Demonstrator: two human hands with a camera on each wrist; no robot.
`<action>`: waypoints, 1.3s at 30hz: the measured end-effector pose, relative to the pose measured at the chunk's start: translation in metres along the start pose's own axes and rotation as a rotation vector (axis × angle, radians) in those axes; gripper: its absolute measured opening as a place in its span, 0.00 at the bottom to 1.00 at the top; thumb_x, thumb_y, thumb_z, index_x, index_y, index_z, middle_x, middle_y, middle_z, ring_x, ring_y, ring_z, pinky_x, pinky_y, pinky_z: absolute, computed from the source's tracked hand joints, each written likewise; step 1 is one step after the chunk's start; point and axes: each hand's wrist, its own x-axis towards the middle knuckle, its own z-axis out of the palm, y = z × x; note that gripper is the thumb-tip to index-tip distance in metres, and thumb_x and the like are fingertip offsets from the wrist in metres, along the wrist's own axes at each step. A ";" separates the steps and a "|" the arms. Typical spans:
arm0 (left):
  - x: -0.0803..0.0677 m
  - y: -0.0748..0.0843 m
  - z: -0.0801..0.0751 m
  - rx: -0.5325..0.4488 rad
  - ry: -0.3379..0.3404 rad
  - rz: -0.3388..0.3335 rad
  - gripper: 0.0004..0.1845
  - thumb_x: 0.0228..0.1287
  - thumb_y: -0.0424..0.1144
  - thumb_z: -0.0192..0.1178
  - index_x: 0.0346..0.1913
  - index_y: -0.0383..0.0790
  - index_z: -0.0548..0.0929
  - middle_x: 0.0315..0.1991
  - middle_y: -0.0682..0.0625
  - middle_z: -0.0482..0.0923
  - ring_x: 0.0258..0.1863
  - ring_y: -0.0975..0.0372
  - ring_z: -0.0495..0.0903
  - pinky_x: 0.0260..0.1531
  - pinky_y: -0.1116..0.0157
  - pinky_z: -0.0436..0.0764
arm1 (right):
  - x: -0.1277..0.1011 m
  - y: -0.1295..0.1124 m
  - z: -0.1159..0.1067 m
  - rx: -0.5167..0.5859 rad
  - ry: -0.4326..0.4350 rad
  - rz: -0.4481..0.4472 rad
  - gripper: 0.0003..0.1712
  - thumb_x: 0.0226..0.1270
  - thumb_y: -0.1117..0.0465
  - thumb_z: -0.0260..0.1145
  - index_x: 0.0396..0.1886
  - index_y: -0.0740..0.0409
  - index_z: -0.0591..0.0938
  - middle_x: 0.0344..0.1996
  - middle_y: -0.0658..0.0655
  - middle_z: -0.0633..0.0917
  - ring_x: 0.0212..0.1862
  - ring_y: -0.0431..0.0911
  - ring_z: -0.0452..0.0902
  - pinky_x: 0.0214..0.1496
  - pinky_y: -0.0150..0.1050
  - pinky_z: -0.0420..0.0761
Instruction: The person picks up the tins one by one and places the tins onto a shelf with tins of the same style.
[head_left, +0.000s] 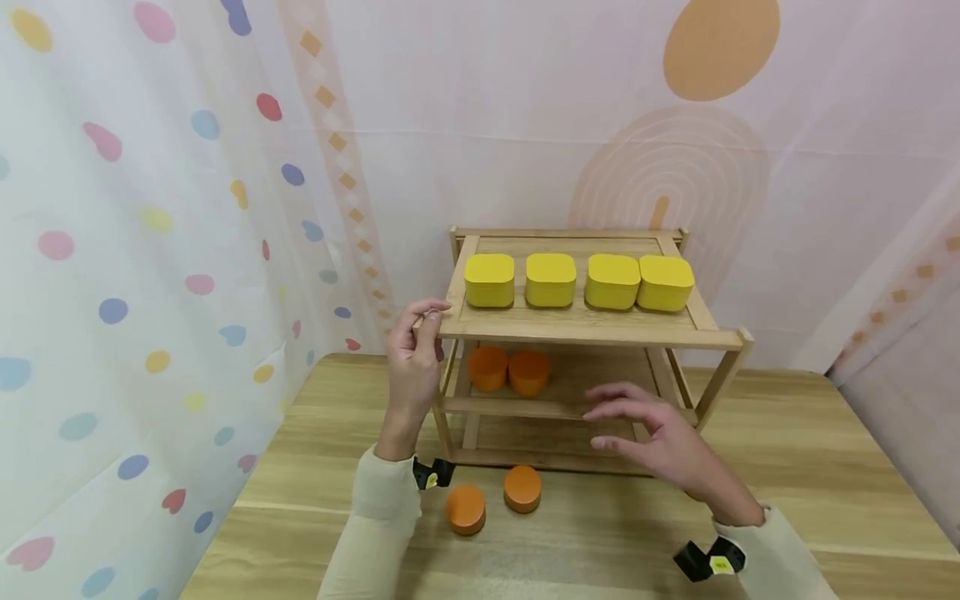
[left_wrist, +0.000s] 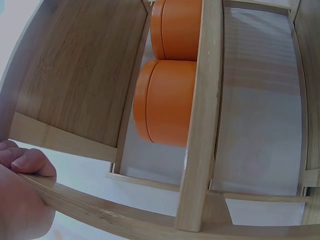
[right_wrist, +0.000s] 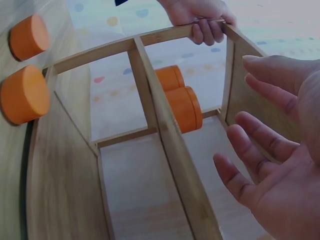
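My left hand (head_left: pixel 417 358) grips the front left corner of a wooden shelf rack (head_left: pixel 585 335), its fingers curled round the frame in the right wrist view. Spread and holding nothing, my right hand (head_left: pixel 660 433) hovers before the rack's right half. Four yellow rounded-square boxes (head_left: pixel 490 283) stand in a row on the top board, the right two touching. On the middle shelf, two round orange containers (left_wrist: pixel 170 102) sit side by side at the left. Two more, a nearer orange container (head_left: pixel 467 510) and a farther orange container (head_left: pixel 522 489), stand on the table before the rack.
The rack stands toward the back of a wood-grain table (head_left: pixel 300 500). A dotted curtain (head_left: pixel 150 292) hangs at the left, and a pale patterned cloth (head_left: pixel 487 167) behind. The rack's lowest shelf (head_left: pixel 555 437) lies under the middle one.
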 end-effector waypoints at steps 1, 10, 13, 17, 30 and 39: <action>0.000 0.000 0.000 0.003 -0.005 0.001 0.13 0.77 0.36 0.47 0.48 0.30 0.79 0.11 0.55 0.59 0.11 0.65 0.58 0.14 0.70 0.61 | -0.003 0.001 0.000 -0.003 -0.006 -0.007 0.15 0.63 0.63 0.71 0.49 0.45 0.86 0.60 0.55 0.78 0.62 0.48 0.72 0.61 0.36 0.72; -0.004 -0.003 -0.002 0.002 -0.037 -0.004 0.14 0.78 0.36 0.44 0.49 0.29 0.77 0.10 0.56 0.56 0.10 0.66 0.53 0.12 0.70 0.57 | -0.028 0.008 -0.004 0.011 -0.043 -0.111 0.19 0.61 0.67 0.71 0.50 0.44 0.85 0.58 0.54 0.78 0.61 0.41 0.73 0.58 0.32 0.74; -0.006 -0.004 -0.003 0.001 -0.038 0.002 0.14 0.78 0.35 0.44 0.48 0.27 0.76 0.10 0.57 0.55 0.10 0.66 0.53 0.13 0.70 0.57 | -0.037 0.010 -0.007 0.031 -0.055 -0.110 0.20 0.61 0.68 0.71 0.50 0.44 0.85 0.59 0.53 0.78 0.61 0.42 0.73 0.57 0.32 0.75; -0.006 -0.005 -0.005 -0.002 -0.036 0.015 0.13 0.77 0.34 0.43 0.46 0.26 0.76 0.12 0.56 0.56 0.11 0.65 0.53 0.14 0.70 0.58 | -0.049 0.015 -0.013 0.055 -0.077 -0.094 0.21 0.61 0.70 0.70 0.51 0.45 0.84 0.60 0.54 0.78 0.62 0.41 0.72 0.55 0.33 0.76; -0.004 -0.006 -0.004 -0.034 -0.050 0.037 0.13 0.77 0.32 0.43 0.44 0.25 0.75 0.13 0.57 0.57 0.12 0.66 0.55 0.14 0.70 0.58 | -0.078 0.032 -0.044 0.059 -0.082 -0.098 0.24 0.58 0.78 0.68 0.50 0.50 0.84 0.57 0.48 0.79 0.62 0.36 0.72 0.55 0.28 0.75; -0.001 -0.006 -0.003 -0.037 -0.051 0.051 0.12 0.76 0.32 0.43 0.44 0.25 0.75 0.14 0.56 0.57 0.12 0.65 0.55 0.15 0.70 0.59 | -0.095 0.053 -0.063 0.094 -0.033 -0.088 0.26 0.56 0.84 0.64 0.51 0.58 0.83 0.58 0.50 0.79 0.61 0.34 0.72 0.56 0.25 0.73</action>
